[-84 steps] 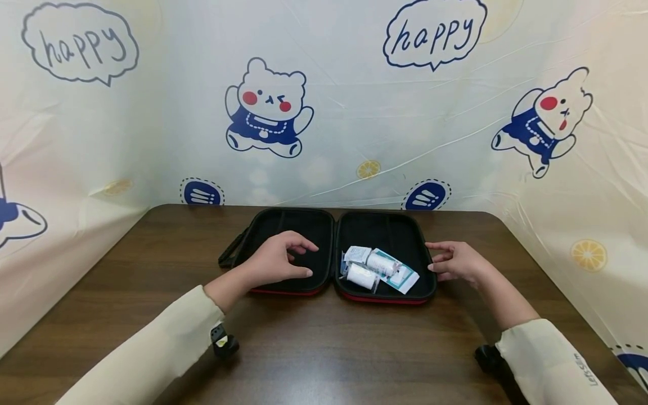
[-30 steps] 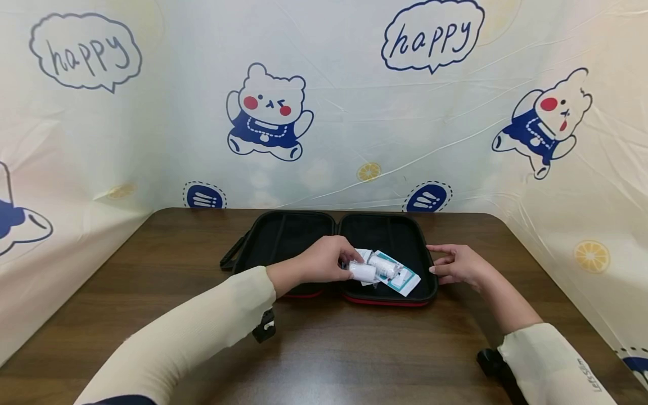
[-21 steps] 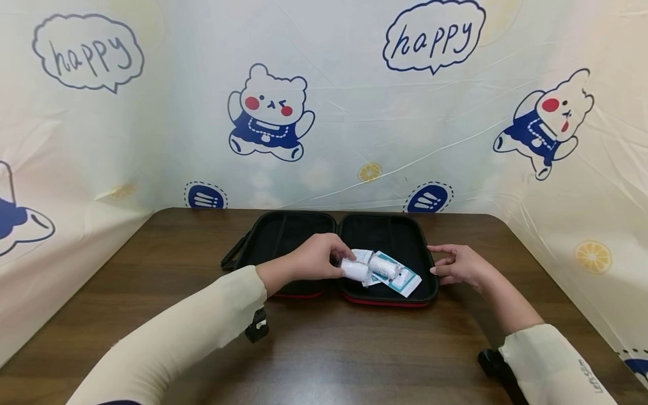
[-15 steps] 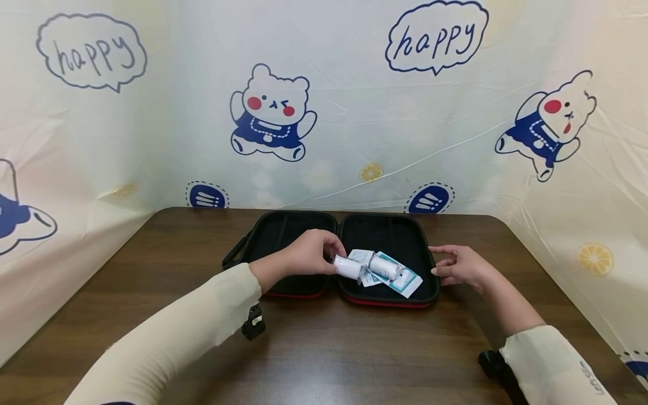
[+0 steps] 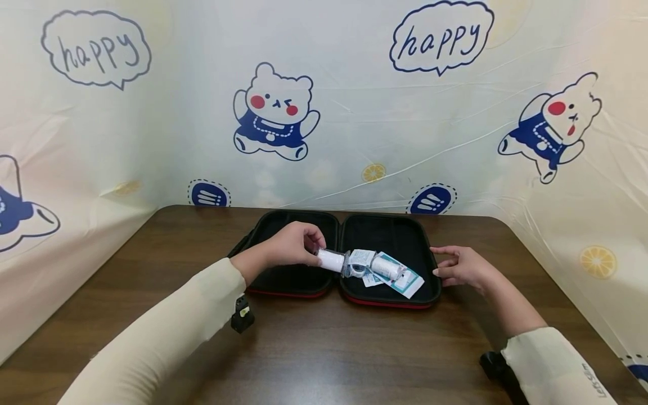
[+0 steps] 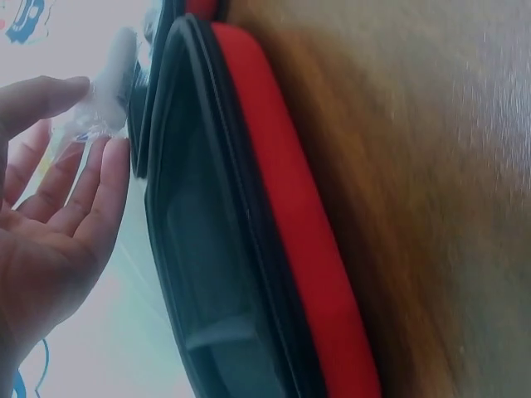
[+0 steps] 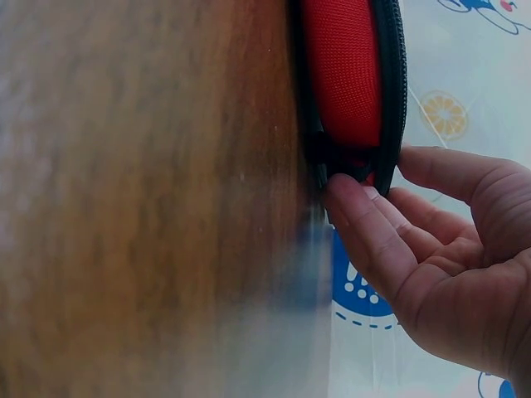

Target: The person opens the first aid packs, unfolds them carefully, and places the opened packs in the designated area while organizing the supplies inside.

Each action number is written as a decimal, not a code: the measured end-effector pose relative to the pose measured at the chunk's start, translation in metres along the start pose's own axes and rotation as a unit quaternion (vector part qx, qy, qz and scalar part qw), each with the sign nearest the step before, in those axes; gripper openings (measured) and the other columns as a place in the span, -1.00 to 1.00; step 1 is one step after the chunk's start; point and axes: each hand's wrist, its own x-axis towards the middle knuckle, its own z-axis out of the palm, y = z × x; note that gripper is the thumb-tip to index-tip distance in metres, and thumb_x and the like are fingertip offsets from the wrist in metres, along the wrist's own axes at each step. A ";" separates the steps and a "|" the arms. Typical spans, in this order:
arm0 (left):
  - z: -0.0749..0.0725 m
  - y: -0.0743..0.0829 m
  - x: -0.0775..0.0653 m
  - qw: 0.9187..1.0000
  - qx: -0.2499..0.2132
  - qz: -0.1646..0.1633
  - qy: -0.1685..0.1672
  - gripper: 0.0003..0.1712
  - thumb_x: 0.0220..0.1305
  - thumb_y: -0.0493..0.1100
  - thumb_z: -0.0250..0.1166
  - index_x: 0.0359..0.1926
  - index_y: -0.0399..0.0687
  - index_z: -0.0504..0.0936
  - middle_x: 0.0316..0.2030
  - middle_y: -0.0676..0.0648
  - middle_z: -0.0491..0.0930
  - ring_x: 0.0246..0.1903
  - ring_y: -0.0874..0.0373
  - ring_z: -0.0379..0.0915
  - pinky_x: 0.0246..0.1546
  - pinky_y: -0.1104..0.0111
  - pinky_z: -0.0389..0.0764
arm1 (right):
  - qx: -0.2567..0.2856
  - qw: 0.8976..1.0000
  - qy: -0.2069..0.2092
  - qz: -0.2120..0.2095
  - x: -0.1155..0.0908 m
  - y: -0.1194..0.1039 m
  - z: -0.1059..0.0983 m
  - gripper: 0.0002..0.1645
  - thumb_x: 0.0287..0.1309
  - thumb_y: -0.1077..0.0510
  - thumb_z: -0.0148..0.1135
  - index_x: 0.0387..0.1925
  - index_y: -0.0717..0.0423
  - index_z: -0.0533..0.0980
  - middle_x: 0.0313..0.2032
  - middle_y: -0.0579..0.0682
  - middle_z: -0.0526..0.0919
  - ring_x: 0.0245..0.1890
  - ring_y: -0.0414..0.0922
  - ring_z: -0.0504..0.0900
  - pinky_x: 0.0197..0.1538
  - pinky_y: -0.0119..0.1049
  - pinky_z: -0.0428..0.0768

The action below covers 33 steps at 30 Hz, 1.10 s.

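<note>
A zip case (image 5: 297,277) lies open flat, black inside with a red outer shell (image 6: 286,207). My left hand (image 5: 297,243) pinches a white bandage roll (image 5: 331,260) in clear plastic wrap, over the case's left half near the hinge. In the left wrist view, thumb and fingertips grip the wrap at one end. Within the right half lie another wrapped white roll (image 5: 387,268), a white-and-teal packet (image 5: 411,284) and a white printed packet (image 5: 362,257). My right hand (image 5: 463,266) holds the case's right edge; its fingertips (image 7: 348,192) meet the rim and side.
The case rests on a brown wooden table (image 5: 324,349) near its far edge. A wall sheet (image 5: 344,112) printed with bears and "happy" bubbles stands close behind. Both sleeves carry black wrist cameras.
My left hand reached into the right half, took hold of the bandage roll and drew it left across the hinge. My right hand has stayed at the case's edge.
</note>
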 end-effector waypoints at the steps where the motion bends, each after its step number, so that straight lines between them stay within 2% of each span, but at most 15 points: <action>1: -0.002 -0.002 0.000 1.000 -0.007 -0.004 0.000 -0.73 0.01 -0.31 0.50 -0.25 -0.11 0.62 -0.25 -0.05 0.60 -0.25 0.07 0.51 -0.25 0.25 0.64 | 0.000 1.000 0.000 0.001 0.000 0.000 0.000 -0.17 0.16 0.31 0.33 0.40 0.33 0.18 -0.09 0.27 0.63 -0.23 -0.03 0.65 -0.10 -0.10 0.67; 5: -0.012 -0.010 -0.001 0.999 -0.037 -0.021 0.002 -0.72 0.02 -0.33 0.49 -0.22 -0.16 0.62 -0.22 -0.11 0.59 -0.25 0.02 0.50 -0.33 0.26 0.67 | -0.001 1.000 0.001 0.002 0.000 0.000 0.000 -0.17 0.16 0.30 0.33 0.40 0.32 0.18 -0.08 0.27 0.63 -0.22 -0.03 0.65 -0.10 -0.10 0.67; 16: -0.043 -0.033 -0.004 0.995 -0.082 -0.059 0.021 -0.62 0.05 -0.33 0.48 -0.09 -0.29 0.57 -0.14 -0.24 0.58 -0.20 -0.03 0.55 -0.26 0.21 0.69 | -0.003 1.000 0.000 0.000 0.000 0.000 0.000 -0.17 0.16 0.30 0.33 0.41 0.32 0.18 -0.08 0.27 0.62 -0.23 -0.03 0.64 -0.10 -0.10 0.67; 23: -0.060 -0.051 -0.010 0.991 -0.086 -0.095 0.036 -0.65 0.13 -0.26 0.44 -0.09 -0.28 0.56 -0.13 -0.24 0.58 -0.21 -0.03 0.55 -0.22 0.22 0.68 | -0.002 1.000 -0.001 -0.002 0.000 0.000 0.000 -0.17 0.16 0.32 0.33 0.40 0.33 0.18 -0.09 0.27 0.62 -0.22 -0.03 0.64 -0.10 -0.09 0.67; 27: -0.068 -0.062 -0.015 0.988 -0.091 -0.111 0.058 -0.66 0.17 -0.25 0.42 -0.06 -0.26 0.57 -0.09 -0.24 0.57 -0.18 -0.05 0.54 -0.20 0.21 0.68 | -0.006 1.000 0.000 -0.002 0.000 0.000 0.000 -0.18 0.17 0.31 0.32 0.40 0.32 0.19 -0.06 0.30 0.61 -0.21 -0.02 0.65 -0.10 -0.09 0.67; 33: -0.076 -0.079 -0.022 0.978 -0.120 -0.141 0.093 -0.61 0.22 -0.29 0.37 0.06 -0.32 0.55 0.05 -0.30 0.48 -0.10 -0.10 0.51 -0.14 0.21 0.66 | -0.011 1.000 0.000 -0.001 0.000 0.000 0.000 -0.18 0.18 0.30 0.32 0.41 0.31 0.19 -0.04 0.32 0.61 -0.21 -0.02 0.65 -0.10 -0.09 0.67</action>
